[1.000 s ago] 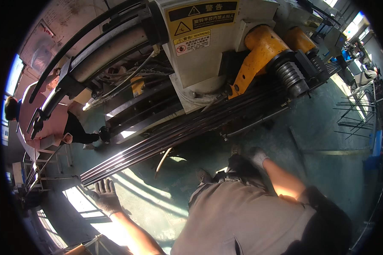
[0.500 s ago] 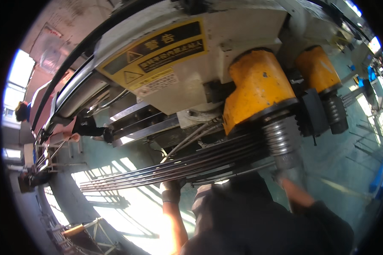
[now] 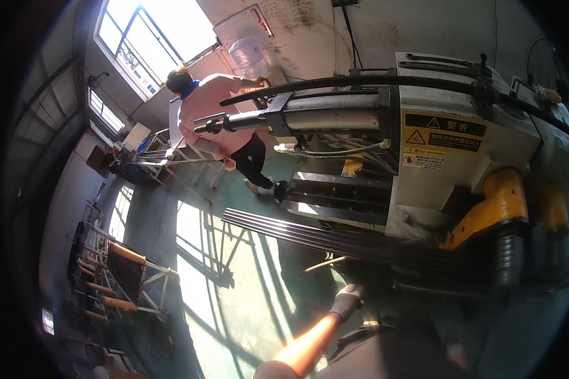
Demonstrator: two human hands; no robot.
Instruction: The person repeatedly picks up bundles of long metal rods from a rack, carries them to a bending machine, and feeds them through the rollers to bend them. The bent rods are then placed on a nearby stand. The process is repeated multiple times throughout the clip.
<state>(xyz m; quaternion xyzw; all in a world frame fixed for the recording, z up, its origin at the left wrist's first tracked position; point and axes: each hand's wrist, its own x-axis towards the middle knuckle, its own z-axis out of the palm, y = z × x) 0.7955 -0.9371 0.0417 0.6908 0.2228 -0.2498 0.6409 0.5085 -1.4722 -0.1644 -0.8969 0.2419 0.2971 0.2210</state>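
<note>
1 second ago the grey-gloved left hand (image 3: pixel 348 299) was spread beside the left ends of the long, thin, dark metal rods (image 3: pixel 284 227); now it is farther right along them and appears apart, with the rods ahead of it, so it seems to give them no support. Its fingers look narrowly curled, but I cannot tell whether they hold anything. The bare right hand's place, to its right, is lost in blur and shadow. Also rightward, the rods' other ends fade into darkness past the yellow-painted metal arm (image 3: pixel 502 196).
</note>
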